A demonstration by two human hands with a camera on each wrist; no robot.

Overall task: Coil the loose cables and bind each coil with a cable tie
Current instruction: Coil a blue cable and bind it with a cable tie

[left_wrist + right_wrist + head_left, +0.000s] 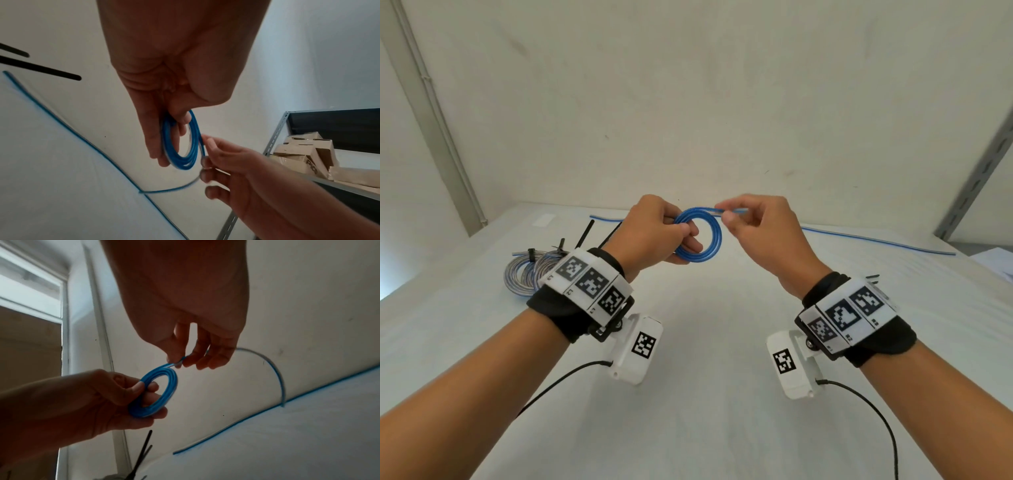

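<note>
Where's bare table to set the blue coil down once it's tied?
Bare table lies between the forearms, below the blue coil, and right of the right hand up to the loose blue cable. Crowded at left: bound coils and black cable ties.

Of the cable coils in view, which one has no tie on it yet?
The blue coil in the left hand, held above the table. The two grey-blue coils lying at left already carry black ties.
</note>
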